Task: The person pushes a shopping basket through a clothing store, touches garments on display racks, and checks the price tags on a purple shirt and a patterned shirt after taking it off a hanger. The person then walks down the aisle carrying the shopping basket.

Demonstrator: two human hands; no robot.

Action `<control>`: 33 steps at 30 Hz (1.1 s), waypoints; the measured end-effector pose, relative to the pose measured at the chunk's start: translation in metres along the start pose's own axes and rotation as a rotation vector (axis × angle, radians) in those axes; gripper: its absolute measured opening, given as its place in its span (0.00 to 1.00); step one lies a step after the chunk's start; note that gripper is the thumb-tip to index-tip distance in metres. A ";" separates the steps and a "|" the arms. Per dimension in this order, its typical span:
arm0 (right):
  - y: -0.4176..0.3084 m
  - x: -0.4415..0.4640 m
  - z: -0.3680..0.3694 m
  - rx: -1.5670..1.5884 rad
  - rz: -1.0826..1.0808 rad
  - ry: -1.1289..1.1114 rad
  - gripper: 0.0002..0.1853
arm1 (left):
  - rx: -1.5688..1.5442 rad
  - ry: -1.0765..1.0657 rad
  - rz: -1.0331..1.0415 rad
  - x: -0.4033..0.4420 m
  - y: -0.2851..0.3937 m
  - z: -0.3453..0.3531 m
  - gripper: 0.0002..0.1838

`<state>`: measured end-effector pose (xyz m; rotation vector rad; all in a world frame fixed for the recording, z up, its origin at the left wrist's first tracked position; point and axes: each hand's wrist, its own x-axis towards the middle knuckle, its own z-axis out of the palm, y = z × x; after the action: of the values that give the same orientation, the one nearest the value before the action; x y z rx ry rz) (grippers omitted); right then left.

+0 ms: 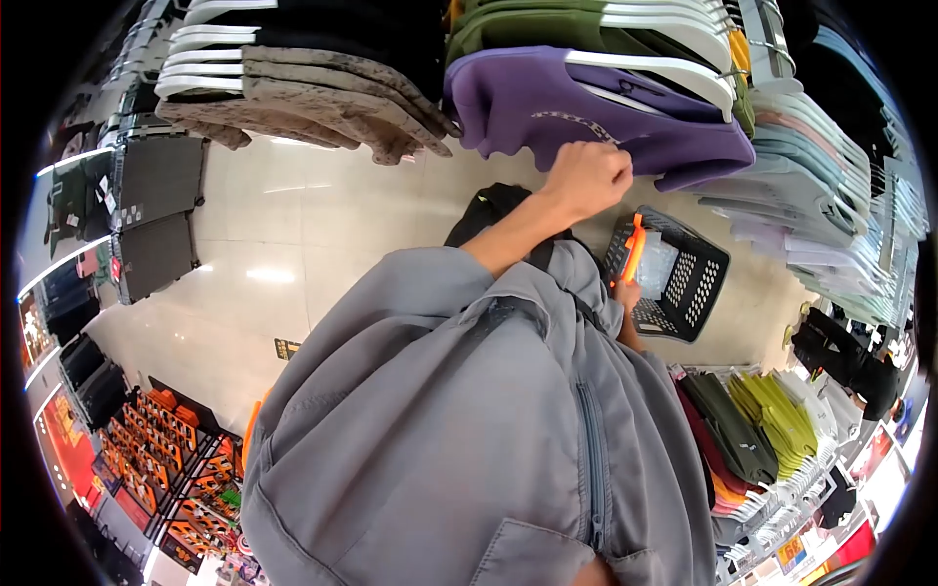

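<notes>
A purple sweatshirt (508, 98) with pale arched lettering hangs from a white hanger (650, 70) at the front of the rack. My left hand (591, 179) is closed in a fist against its front and seems to grip the fabric, though the fingertips are hidden. Lower and to the right, my right hand (628, 293) is wrapped around the orange handle (636, 249) of a dark shopping basket (699, 283). A clear plastic package (657, 266) lies inside the basket. Green garments (528, 27) hang directly behind the sweatshirt.
Patterned brown garments (322, 93) hang to the left of the sweatshirt. Pale folded-over shirts (811, 186) line the right rack, and olive and yellow clothes (728, 420) hang below. Another person (845, 361) in black is at the right edge. Orange-packaged goods (147, 439) fill the lower-left shelf.
</notes>
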<state>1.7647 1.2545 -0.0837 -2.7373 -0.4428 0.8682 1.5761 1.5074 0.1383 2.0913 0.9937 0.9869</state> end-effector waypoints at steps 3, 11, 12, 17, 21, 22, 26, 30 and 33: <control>0.040 0.015 0.051 0.168 -0.078 -0.084 0.20 | -0.031 -0.041 0.035 -0.009 0.004 0.002 0.09; 0.060 -0.042 0.120 0.089 -0.094 -0.178 0.23 | -0.093 -0.368 0.121 -0.069 0.020 -0.002 0.09; 0.062 -0.052 0.126 0.092 -0.084 -0.177 0.23 | -0.128 -0.398 0.143 -0.079 0.023 -0.002 0.09; 0.073 -0.091 0.148 0.085 -0.042 -0.148 0.23 | -0.176 -0.555 0.265 -0.122 0.030 -0.016 0.05; 0.078 -0.120 0.163 0.087 -0.027 -0.127 0.23 | -0.188 -0.575 0.253 -0.145 0.027 -0.036 0.04; 0.080 -0.127 0.166 0.089 -0.025 -0.124 0.23 | -0.197 -0.568 0.241 -0.152 0.025 -0.041 0.04; 0.091 -0.153 0.175 0.089 -0.010 -0.107 0.23 | -0.185 -0.583 0.227 -0.176 0.020 -0.063 0.05; 0.099 -0.172 0.180 0.093 -0.002 -0.089 0.23 | -0.142 -0.633 0.208 -0.192 0.022 -0.083 0.05; 0.100 -0.186 0.185 0.096 0.007 -0.082 0.23 | -0.114 -0.668 0.194 -0.201 0.018 -0.101 0.05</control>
<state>1.5321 1.1204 -0.1656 -2.6254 -0.3965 0.9804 1.4117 1.3532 0.1334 2.2120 0.3913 0.3551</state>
